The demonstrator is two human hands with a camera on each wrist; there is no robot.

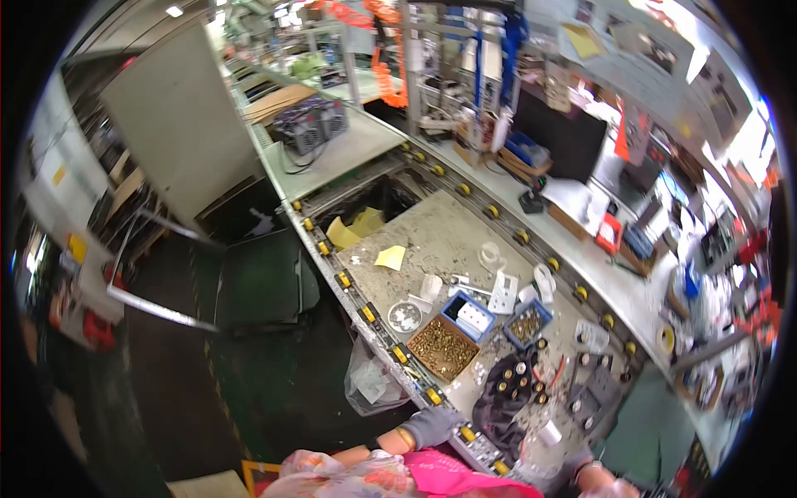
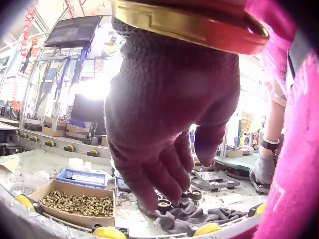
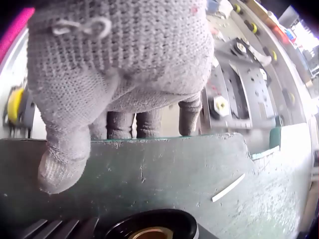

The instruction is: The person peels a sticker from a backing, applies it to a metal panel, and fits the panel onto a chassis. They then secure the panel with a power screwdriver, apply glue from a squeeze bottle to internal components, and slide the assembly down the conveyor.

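My left hand (image 1: 433,426), in a grey knit glove, hangs over the near rail with its fingers loosely bent and nothing between them. In the left wrist view its fingertips overlap a dark cloth (image 2: 192,219) bearing several black round parts (image 2: 195,194). My right hand (image 3: 119,69), also gloved, grips the edge of a green board (image 3: 164,174). Its thumb lies over the board's face, and the other fingers pass behind the edge, partly hidden. A black round part with a brass-coloured centre (image 3: 152,231) sits at the bottom of the right wrist view.
A cardboard box of small brass parts (image 1: 444,347) stands beside blue bins (image 1: 529,324) on the work surface. Dark metal brackets (image 1: 595,390) lie near the green board. Rails with yellow rollers (image 1: 400,354) edge the line. A plastic bag (image 1: 365,382) hangs outside the near rail.
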